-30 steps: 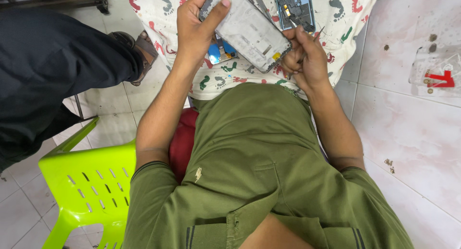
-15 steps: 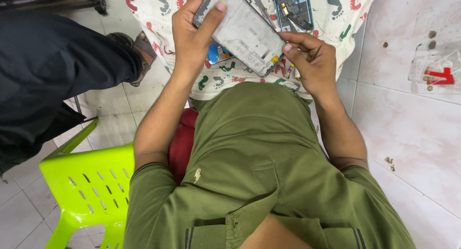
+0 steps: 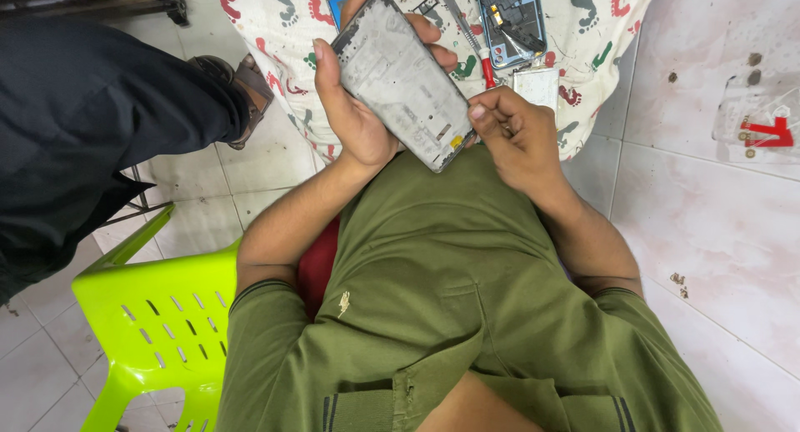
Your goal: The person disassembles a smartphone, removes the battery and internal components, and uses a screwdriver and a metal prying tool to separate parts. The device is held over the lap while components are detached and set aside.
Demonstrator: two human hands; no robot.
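Note:
My left hand (image 3: 354, 115) grips a grey stripped phone frame (image 3: 404, 78) from the left side, holding it tilted above my lap. Curled fingers of my right hand (image 3: 517, 136) pinch the frame's lower right corner, with the thumb on its bottom edge. Both hands are over a white cloth (image 3: 283, 24) printed with coloured footprints. On that cloth behind the frame lie an opened blue phone body (image 3: 510, 19), a red-handled screwdriver (image 3: 479, 53) and a small white rectangular part (image 3: 537, 86).
A lime-green plastic chair (image 3: 150, 315) stands at lower left. Another person in dark clothes (image 3: 83, 132) sits at the left, a sandalled foot (image 3: 242, 82) by the cloth. A clear bag with a red piece (image 3: 762, 128) lies on the tiled floor at right.
The phone frame and both hands have come closer to my body. My right hand has closed tighter on the frame's lower corner.

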